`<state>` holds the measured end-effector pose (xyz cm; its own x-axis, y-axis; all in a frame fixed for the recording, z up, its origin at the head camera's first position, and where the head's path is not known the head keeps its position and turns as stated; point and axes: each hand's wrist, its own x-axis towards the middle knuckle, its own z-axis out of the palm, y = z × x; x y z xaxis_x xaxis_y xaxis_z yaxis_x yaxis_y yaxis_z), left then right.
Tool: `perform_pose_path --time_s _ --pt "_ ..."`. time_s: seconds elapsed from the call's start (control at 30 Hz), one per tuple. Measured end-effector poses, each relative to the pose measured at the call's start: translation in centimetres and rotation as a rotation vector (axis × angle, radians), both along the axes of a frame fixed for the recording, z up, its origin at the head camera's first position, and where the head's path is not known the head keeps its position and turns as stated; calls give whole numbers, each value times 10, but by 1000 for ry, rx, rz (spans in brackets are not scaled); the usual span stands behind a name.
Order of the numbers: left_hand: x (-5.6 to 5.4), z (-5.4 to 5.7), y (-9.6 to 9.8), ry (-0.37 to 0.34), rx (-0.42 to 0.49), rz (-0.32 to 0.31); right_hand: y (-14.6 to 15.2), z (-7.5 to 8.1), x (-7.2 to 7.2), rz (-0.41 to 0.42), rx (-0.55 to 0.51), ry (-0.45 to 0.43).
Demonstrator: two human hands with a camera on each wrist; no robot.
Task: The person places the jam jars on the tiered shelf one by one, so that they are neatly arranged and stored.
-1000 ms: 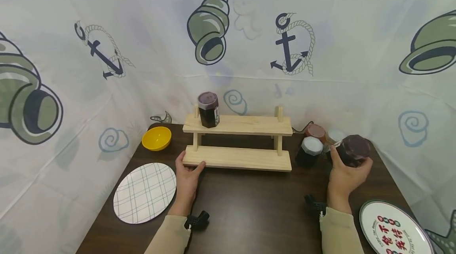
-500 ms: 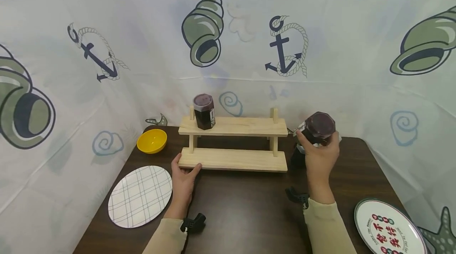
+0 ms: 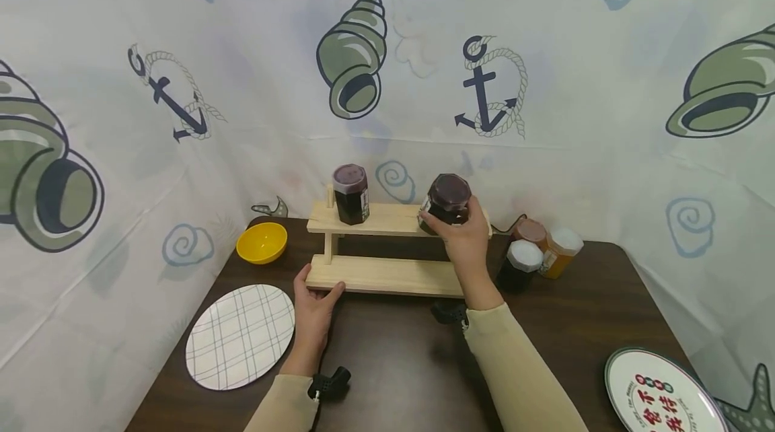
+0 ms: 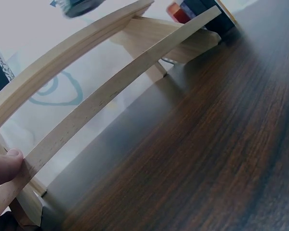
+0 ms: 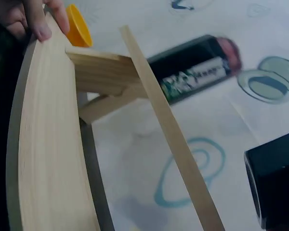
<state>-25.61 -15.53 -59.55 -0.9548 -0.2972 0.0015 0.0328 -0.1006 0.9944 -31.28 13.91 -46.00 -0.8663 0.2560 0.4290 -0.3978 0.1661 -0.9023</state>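
A two-tier wooden shelf (image 3: 387, 274) stands at the back of the table. My left hand (image 3: 313, 321) grips the left front corner of its lower board, the thumb (image 4: 7, 166) on the front edge in the left wrist view. My right hand (image 3: 469, 250) holds a dark jar with a purplish lid (image 3: 448, 193) at the right part of the upper board. In the right wrist view, this held jar (image 5: 277, 178) shows a gap from the upper board's edge (image 5: 168, 125). A similar dark jar (image 3: 351, 196) stands upright at the upper board's left end.
Right of the shelf cluster a white-lidded dark jar (image 3: 522, 264), a reddish-lidded jar (image 3: 530, 230) and an amber jar (image 3: 560, 254). A yellow bowl (image 3: 262, 243) and a checked oval plate (image 3: 242, 338) lie left. Front right is a plate with red characters (image 3: 660, 391).
My right hand has carried the dark jar left from beside the other jars to over the upper board, uncovering those jars. The left hand keeps its grip on the shelf.
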Motion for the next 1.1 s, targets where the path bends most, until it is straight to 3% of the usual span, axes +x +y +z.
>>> perform_pose_path --time_s 0.3,0.47,0.8,1.1 --pt "-3 -5 1 4 -7 7 -31 10 -31 107 27 -112" --pt "-2 -5 1 4 -19 15 -39 7 -46 116 60 -151" --pt "2 0 0 6 -12 6 -48 -5 -57 98 185 -151" --pt "1 -2 0 12 -8 7 -38 -3 -56 246 272 -254"
